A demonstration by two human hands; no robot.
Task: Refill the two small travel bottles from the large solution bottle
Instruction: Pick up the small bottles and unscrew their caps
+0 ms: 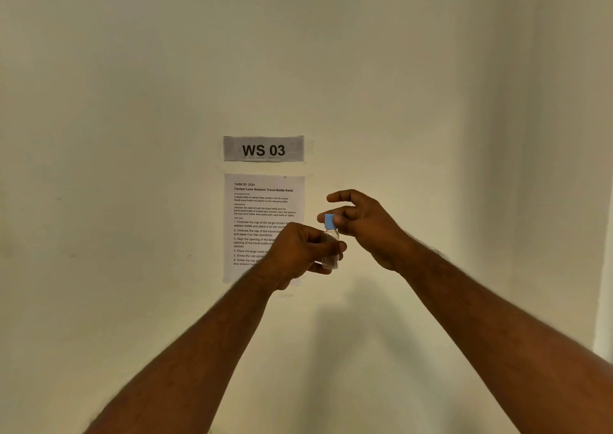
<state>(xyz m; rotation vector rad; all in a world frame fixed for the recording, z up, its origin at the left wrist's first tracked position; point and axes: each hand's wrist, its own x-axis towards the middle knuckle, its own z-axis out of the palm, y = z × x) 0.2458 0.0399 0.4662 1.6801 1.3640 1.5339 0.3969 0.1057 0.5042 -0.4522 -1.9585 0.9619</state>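
Observation:
I hold a small clear travel bottle (pixel 331 257) upright in the air in front of the wall. My left hand (pixel 300 254) grips its body, fingers wrapped round it. On top of the bottle sits a light blue cap (pixel 329 221). My right hand (pixel 360 223) pinches that cap between thumb and fingers. The large solution bottle and the second travel bottle are out of view.
A cream wall (pixel 132 135) fills the view. A grey sign reading "WS 03" (pixel 263 149) is taped on it, with a printed task sheet (pixel 255 208) just below, partly hidden by my left hand. No table or counter shows.

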